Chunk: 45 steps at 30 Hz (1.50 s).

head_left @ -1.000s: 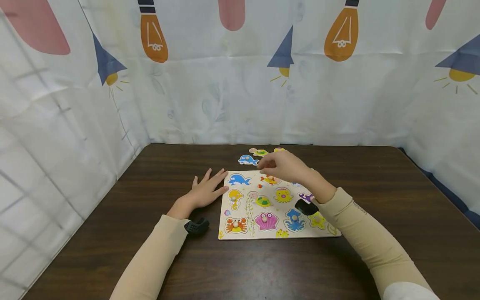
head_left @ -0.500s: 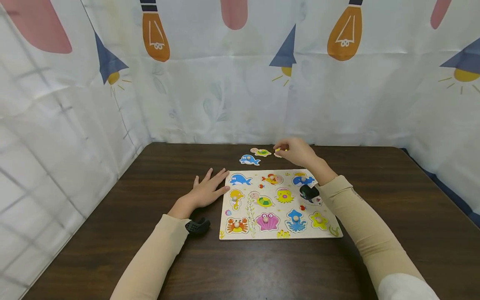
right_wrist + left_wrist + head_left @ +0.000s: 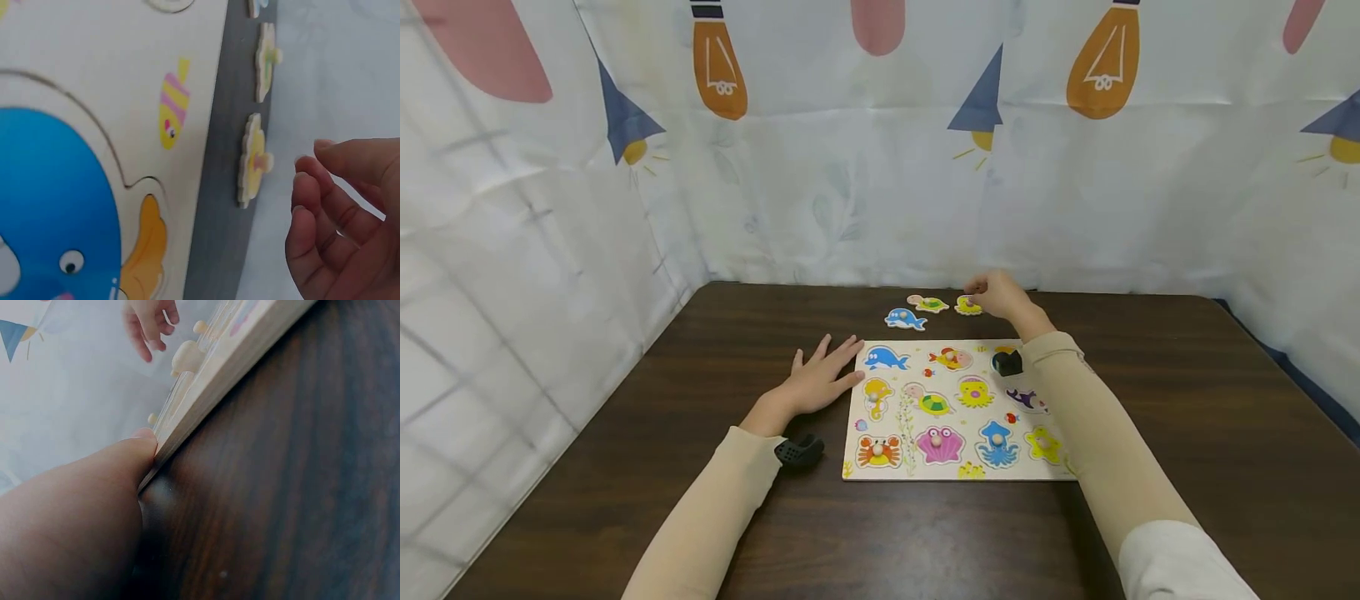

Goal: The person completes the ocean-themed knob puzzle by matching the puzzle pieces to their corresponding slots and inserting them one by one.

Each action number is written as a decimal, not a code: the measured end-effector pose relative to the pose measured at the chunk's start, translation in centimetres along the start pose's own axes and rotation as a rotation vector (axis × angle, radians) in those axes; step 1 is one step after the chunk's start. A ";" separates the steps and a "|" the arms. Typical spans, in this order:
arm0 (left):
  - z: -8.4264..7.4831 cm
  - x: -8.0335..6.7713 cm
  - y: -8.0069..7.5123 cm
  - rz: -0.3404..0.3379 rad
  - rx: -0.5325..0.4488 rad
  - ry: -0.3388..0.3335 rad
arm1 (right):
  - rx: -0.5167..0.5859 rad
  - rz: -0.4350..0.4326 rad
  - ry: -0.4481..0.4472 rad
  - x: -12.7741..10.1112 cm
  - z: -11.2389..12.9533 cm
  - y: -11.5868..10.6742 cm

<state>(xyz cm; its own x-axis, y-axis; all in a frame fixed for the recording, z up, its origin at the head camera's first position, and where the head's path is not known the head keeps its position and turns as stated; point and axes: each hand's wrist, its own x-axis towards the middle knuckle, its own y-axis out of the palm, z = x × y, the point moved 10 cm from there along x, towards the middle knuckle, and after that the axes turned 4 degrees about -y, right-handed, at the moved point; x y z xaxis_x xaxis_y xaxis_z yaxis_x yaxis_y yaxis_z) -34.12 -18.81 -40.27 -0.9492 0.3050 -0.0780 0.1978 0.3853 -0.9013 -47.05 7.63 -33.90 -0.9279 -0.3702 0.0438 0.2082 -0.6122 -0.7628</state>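
Observation:
A wooden peg puzzle board (image 3: 917, 467) with sea-animal pieces lies on the dark table. My left hand (image 3: 820, 377) rests flat on the table, fingers straight, and its fingertip (image 3: 142, 445) presses the board's left edge (image 3: 212, 381). My right hand (image 3: 983, 293) reaches past the board's far edge to a loose yellow piece (image 3: 967, 307). In the right wrist view its fingers (image 3: 319, 187) are loosely curled a small gap from that yellow piece (image 3: 252, 159) and hold nothing.
A loose turtle piece (image 3: 928, 303) and a blue whale piece (image 3: 905, 319) lie left of the yellow one, beyond the board. Patterned cloth walls (image 3: 865, 167) close in the table at the back and left. Dark table surface (image 3: 1187, 375) stretches to the right.
My right hand has moved from above the board's top row out to the loose yellow piece beyond the far edge. My left hand has stayed at the board's left edge.

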 end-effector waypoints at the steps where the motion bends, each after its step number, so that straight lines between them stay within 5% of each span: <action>1: -0.1 0.1 0.0 0.000 0.002 0.003 | 0.000 0.003 0.008 0.1 -0.4 0.1; 15: 0.1 0.3 0.1 0.007 -0.005 -0.009 | -0.100 0.114 0.080 2.0 -2.5 1.7; 45: 0.1 0.2 0.2 0.013 -0.002 -0.009 | -0.104 0.104 0.156 2.3 -3.8 1.2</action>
<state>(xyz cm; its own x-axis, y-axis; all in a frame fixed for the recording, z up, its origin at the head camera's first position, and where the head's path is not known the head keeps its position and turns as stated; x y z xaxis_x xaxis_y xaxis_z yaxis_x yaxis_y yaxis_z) -34.24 -18.73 -40.50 -0.9486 0.3023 -0.0938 0.2110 0.3829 -0.8994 -50.12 8.68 -37.21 -0.9415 -0.3099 -0.1327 0.2796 -0.4977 -0.8211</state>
